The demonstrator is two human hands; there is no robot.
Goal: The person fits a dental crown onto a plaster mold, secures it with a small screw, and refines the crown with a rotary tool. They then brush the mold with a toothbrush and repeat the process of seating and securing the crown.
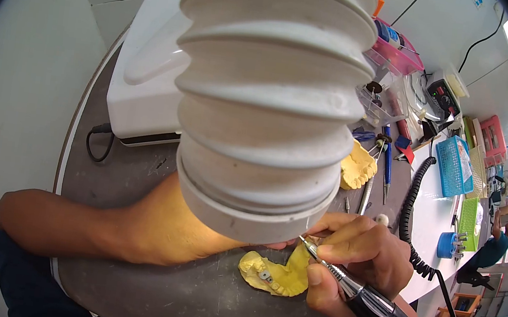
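Note:
A black and silver rotary handpiece (369,306) is in my right hand (359,254), pinched near its metal front, the thin tip pointing up and left. That tip is close to a yellow dental cast (281,274), which has a small grey metal piece (265,276) among its teeth. My left hand (206,235) reaches in from the left. Its fingers are mostly hidden under the rim of a wide white corrugated hose (264,128); only some fingertips show beside the cast, so its grip cannot be made out.
A white machine (150,76) stands at the back left. Behind my right hand lie another cast (357,166), a blue tool (388,162) and a coiled black cord (413,203). Baskets (455,165) and a blue holder (448,244) are at right. Another person (493,248) is far right.

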